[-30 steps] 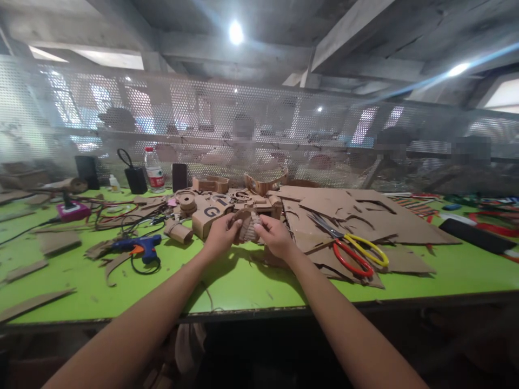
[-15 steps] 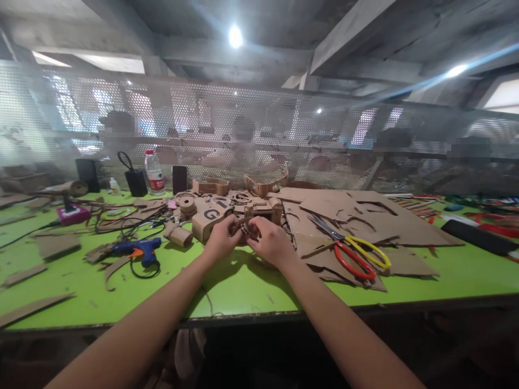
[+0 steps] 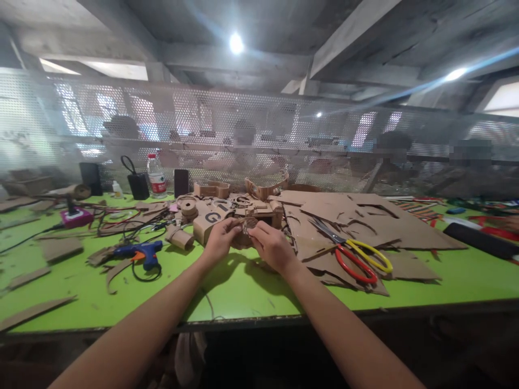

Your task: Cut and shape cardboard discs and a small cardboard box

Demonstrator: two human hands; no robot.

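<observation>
Both my hands meet over a green table (image 3: 243,286), fingers closed on a small cardboard piece (image 3: 245,229) held between them. My left hand (image 3: 221,237) grips its left side and my right hand (image 3: 272,247) pinches its right side. Just behind them lies a cardboard box piece marked with a black "G" (image 3: 208,219) among several cardboard cut-outs. Most of the held piece is hidden by my fingers.
Scissors with red and yellow handles (image 3: 357,256) lie on cut cardboard sheets (image 3: 385,224) to the right. A blue glue gun (image 3: 141,251) with its cord lies left, near tangled wires. A water bottle (image 3: 155,175) stands at the back by a perforated mesh screen (image 3: 259,135); people sit beyond it.
My hands have drawn closer together and turned the cardboard piece, which shows less than a second ago. The view has tilted slightly up.
</observation>
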